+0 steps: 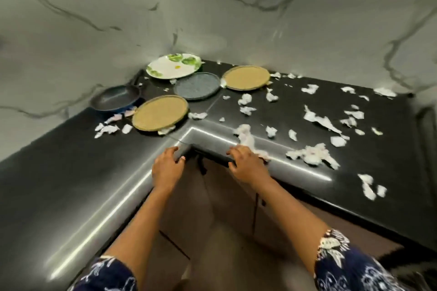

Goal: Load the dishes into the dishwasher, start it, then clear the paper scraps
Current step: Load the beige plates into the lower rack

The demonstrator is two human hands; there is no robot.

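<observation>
- Your sleeves [350, 267] are nearest; what do your hands hold?
- Your left hand [167, 168] and right hand [248, 166] both grip the desk [71, 172] edge. Plates [159, 113] and pan [115, 99] lie well beyond; paper scraps [246, 136] just beside the right one.

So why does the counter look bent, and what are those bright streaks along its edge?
Head view: the wide-angle lens bows the counter and wall; the streaks are light glare on its rounded glossy edge; the paper scraps and pan look softly blurred.
</observation>
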